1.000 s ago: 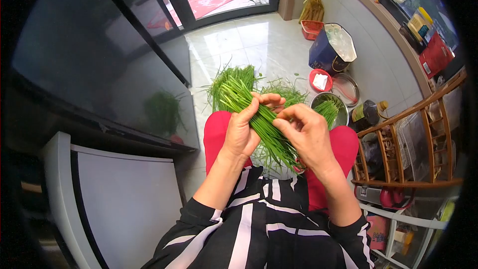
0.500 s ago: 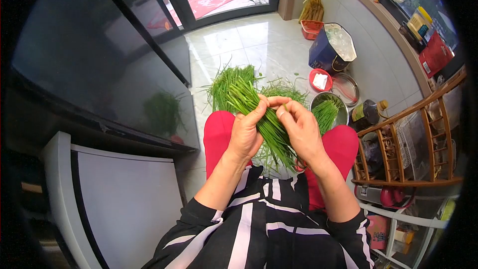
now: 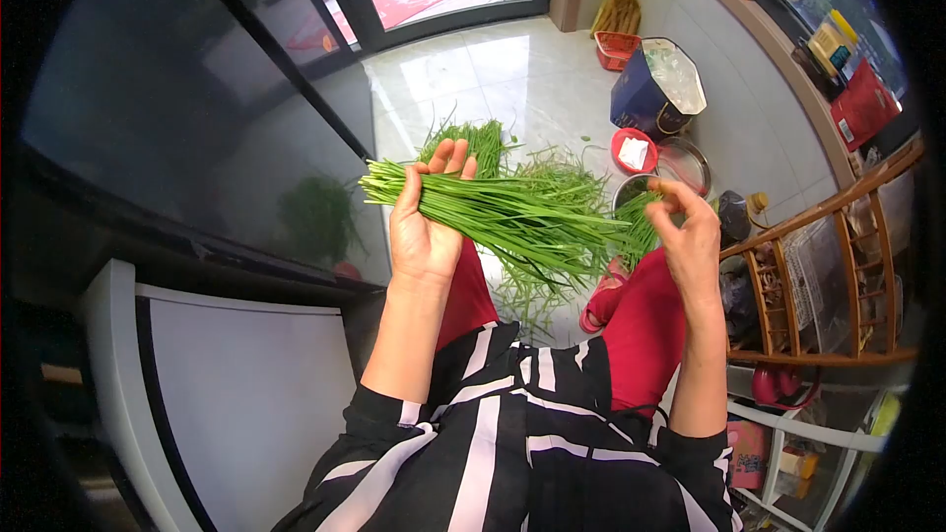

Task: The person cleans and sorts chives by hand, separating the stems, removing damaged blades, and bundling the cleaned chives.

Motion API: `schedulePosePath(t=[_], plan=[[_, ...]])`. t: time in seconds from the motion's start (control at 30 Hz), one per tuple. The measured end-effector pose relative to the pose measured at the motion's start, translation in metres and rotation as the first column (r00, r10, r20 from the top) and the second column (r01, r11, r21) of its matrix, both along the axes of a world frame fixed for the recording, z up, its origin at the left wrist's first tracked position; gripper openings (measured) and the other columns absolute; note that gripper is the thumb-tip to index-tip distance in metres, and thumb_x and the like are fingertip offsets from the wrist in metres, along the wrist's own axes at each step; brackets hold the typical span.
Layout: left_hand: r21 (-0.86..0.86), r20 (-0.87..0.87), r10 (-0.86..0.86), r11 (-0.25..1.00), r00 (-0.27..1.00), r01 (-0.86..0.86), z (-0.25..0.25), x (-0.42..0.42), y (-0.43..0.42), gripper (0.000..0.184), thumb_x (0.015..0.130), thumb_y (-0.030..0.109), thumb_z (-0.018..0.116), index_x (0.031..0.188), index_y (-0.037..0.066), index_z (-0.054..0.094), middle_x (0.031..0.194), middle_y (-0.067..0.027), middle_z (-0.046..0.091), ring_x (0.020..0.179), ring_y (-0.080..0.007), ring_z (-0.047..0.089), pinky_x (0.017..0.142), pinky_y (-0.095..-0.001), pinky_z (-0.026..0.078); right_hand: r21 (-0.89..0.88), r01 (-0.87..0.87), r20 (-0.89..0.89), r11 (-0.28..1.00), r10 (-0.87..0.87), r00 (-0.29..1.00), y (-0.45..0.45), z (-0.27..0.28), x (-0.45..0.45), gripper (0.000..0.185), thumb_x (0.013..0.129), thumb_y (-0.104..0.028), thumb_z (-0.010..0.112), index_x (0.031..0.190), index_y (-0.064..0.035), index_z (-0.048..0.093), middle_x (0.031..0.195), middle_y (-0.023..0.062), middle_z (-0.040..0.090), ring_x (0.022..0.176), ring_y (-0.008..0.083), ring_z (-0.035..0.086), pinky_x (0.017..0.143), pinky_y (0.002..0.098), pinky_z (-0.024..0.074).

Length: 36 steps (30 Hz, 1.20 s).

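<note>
A long bunch of green garlic chives (image 3: 532,212) lies across my left hand (image 3: 429,227), whose fingers and thumb are wrapped round it near the pale cut ends. The leafy ends point right, over my knees. Just beyond those tips is my right hand (image 3: 687,236), raised with its fingers curved and the thumb a little apart from them; no item shows in it. More chives (image 3: 483,143) lie in a heap on the floor behind the bunch. Another lot of chives (image 3: 639,222) sits in a metal bowl (image 3: 627,193), partly hidden by my right hand and the bunch.
Loose trimmings (image 3: 532,310) are scattered on the tiles between my feet. Further right are a red bowl (image 3: 623,141) with something white in it, a dark blue bag (image 3: 641,99) and a dark bottle (image 3: 732,219). A wooden rack (image 3: 778,300) stands close by my right arm.
The bunch has swung from steep to nearly level, its cut ends now at the left. My left hand has shifted left under it. My right hand has left the bunch and moved right.
</note>
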<state>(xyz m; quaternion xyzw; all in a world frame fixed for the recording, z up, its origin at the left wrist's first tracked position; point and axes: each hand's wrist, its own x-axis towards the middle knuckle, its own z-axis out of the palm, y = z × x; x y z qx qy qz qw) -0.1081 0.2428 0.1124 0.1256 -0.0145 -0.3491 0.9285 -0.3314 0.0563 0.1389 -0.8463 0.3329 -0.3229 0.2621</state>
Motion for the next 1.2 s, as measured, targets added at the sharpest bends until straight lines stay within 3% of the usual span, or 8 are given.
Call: schedulePosePath(t=[0.03, 0.1, 0.13, 0.2, 0.33, 0.63, 0.97, 1.2], plan=[[0.000, 0.000, 0.001, 1.000, 1.000, -0.001, 0.000, 0.001, 0.001, 0.022, 0.098, 0.021, 0.046, 0.090, 0.002, 0.054, 0.124, -0.0218, 0.053, 0.127, -0.0356, 0.043, 0.110, -0.0505, 0.034, 0.000, -0.001, 0.000, 1.000, 0.001, 1.000, 0.002, 0.001, 0.000, 0.017, 0.079, -0.015, 0.067, 0.092, -0.0049, 0.068, 0.077, 0.0078, 0.067, 0.071, 0.0196, 0.062, 0.066, 0.0339, 0.0467], [-0.007, -0.014, 0.016, 1.000, 1.000, -0.016, 0.001, 0.001, -0.001, 0.022, 0.097, 0.021, 0.046, 0.089, 0.002, 0.055, 0.125, -0.0216, 0.052, 0.127, -0.0355, 0.042, 0.110, -0.0505, 0.034, -0.369, -0.016, 0.088, 0.929, 0.052, 0.995, 0.011, 0.009, 0.004, 0.015, 0.079, -0.010, 0.067, 0.092, -0.0031, 0.067, 0.085, 0.0098, 0.066, 0.074, 0.0203, 0.061, 0.069, 0.0326, 0.0474], [-0.009, -0.012, 0.014, 1.000, 1.000, -0.015, 0.001, 0.002, -0.003, 0.022, 0.097, 0.021, 0.046, 0.089, 0.002, 0.055, 0.125, -0.0216, 0.052, 0.127, -0.0355, 0.042, 0.110, -0.0505, 0.034, -0.371, -0.014, 0.089, 0.929, 0.050, 0.995, 0.018, 0.016, 0.004, 0.015, 0.079, -0.010, 0.067, 0.092, -0.0031, 0.067, 0.085, 0.0098, 0.066, 0.074, 0.0203, 0.061, 0.069, 0.0326, 0.0474], [-0.005, 0.010, 0.021, 1.000, 1.000, -0.021, 0.002, -0.001, -0.004, 0.022, 0.097, 0.021, 0.047, 0.089, 0.003, 0.055, 0.125, -0.0215, 0.052, 0.127, -0.0353, 0.042, 0.110, -0.0504, 0.034, -0.016, -0.133, 0.216, 0.991, 0.133, 0.967, 0.037, 0.033, 0.000, 0.013, 0.078, -0.003, 0.066, 0.091, -0.0014, 0.065, 0.088, 0.0111, 0.064, 0.069, 0.0207, 0.059, 0.067, 0.0313, 0.0475], [-0.008, 0.050, 0.008, 1.000, 0.999, -0.008, 0.005, -0.006, -0.011, 0.022, 0.097, 0.021, 0.047, 0.089, 0.003, 0.055, 0.125, -0.0213, 0.052, 0.127, -0.0350, 0.042, 0.110, -0.0499, 0.034, 0.029, -0.287, 0.180, 0.957, 0.277, 0.944, 0.067, 0.055, 0.005, 0.010, 0.077, 0.001, 0.066, 0.087, -0.0007, 0.063, 0.080, 0.0098, 0.062, 0.062, 0.0181, 0.057, 0.057, 0.0293, 0.0448], [0.004, 0.119, 0.027, 1.000, 0.993, -0.027, 0.014, -0.015, -0.012, 0.022, 0.097, 0.023, 0.047, 0.091, 0.004, 0.055, 0.126, -0.0208, 0.052, 0.127, -0.0353, 0.042, 0.111, -0.0490, 0.034, -0.165, -0.283, -0.105, 0.945, 0.268, 0.958, 0.087, 0.038, 0.014, 0.018, 0.079, -0.002, 0.062, 0.097, -0.0072, 0.062, 0.089, 0.0087, 0.063, 0.069, 0.0285, 0.064, 0.059, 0.0375, 0.0506], [0.028, 0.145, 0.061, 0.997, 0.987, -0.066, 0.015, -0.021, -0.012, 0.022, 0.097, 0.024, 0.047, 0.091, 0.005, 0.055, 0.125, -0.0209, 0.053, 0.126, -0.0359, 0.044, 0.110, -0.0484, 0.034, -0.172, -0.315, -0.082, 0.933, 0.305, 0.949, 0.088, 0.031, 0.023, 0.011, 0.078, -0.003, 0.062, 0.088, -0.0041, 0.058, 0.080, 0.0110, 0.057, 0.078, 0.0293, 0.060, 0.069, 0.0396, 0.0488], [0.002, 0.089, 0.080, 0.997, 0.993, -0.080, 0.013, -0.023, -0.014, 0.023, 0.097, 0.024, 0.046, 0.090, 0.004, 0.055, 0.122, -0.0213, 0.054, 0.125, -0.0359, 0.044, 0.111, -0.0484, 0.033, -0.052, -0.290, 0.042, 0.956, 0.292, 0.955, 0.096, 0.026, 0.031, 0.009, 0.077, -0.005, 0.066, 0.081, -0.0037, 0.058, 0.072, 0.0103, 0.055, 0.066, 0.0262, 0.056, 0.060, 0.0365, 0.0451]])
